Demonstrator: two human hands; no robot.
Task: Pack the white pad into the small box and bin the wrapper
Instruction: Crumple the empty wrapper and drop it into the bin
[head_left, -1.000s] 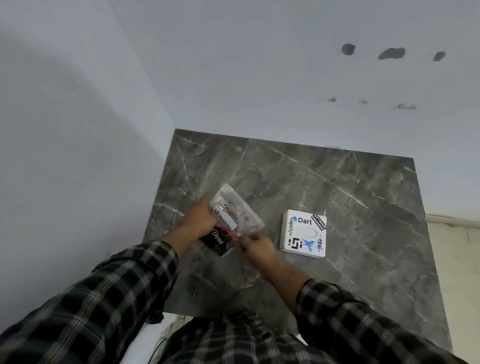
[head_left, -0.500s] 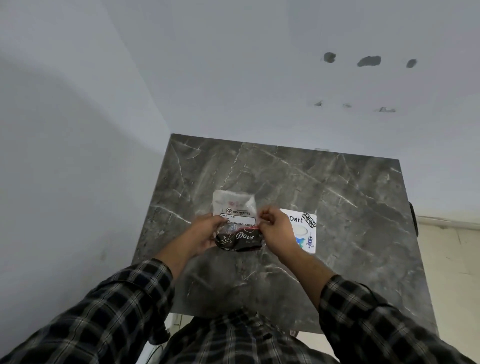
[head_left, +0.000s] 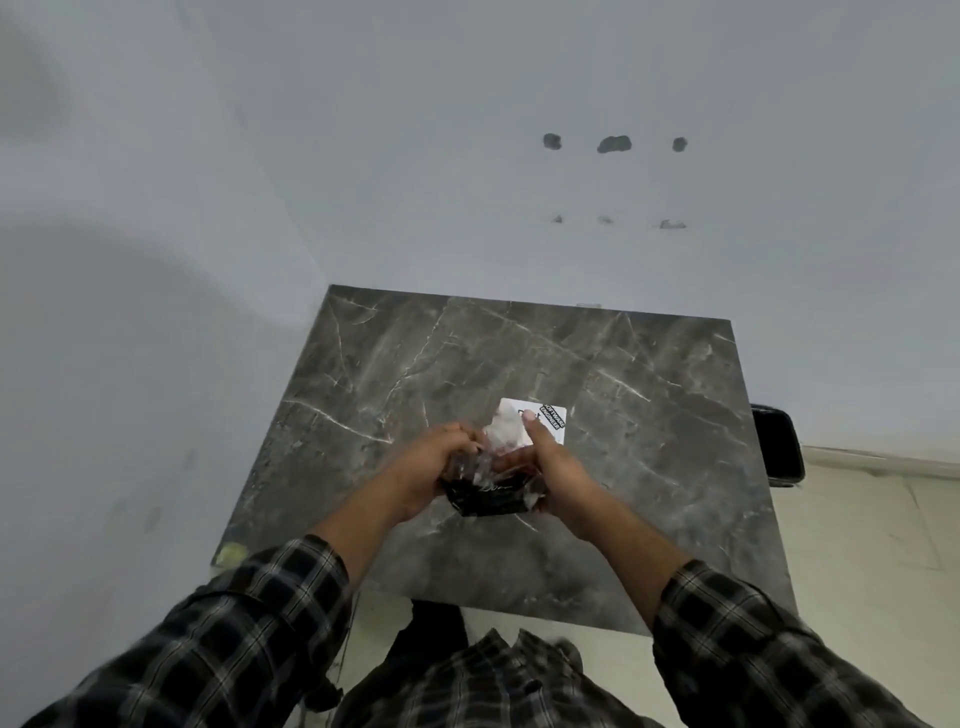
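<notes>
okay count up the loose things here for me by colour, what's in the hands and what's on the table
Clear: 1, the plastic wrapper gripped by the left hand and right hand.
Dark: 1, the Dove packet in the same grip.
White: 1, the small box on the marble table.
Total: 3.

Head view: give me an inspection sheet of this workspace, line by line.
Surface: grey marble table, bare apart from the box.
Job's things: white box flat on the table, partly hidden behind the hands; clear wrapper with a dark packet held above the table. Pad itself not made out.
Clutter: nothing seen.
Grip: left hand and right hand both closed on the wrapper.
Cables: nothing seen.
Surroundings: grey wall with dark marks; black object past the table's right edge; no bin in view.
</notes>
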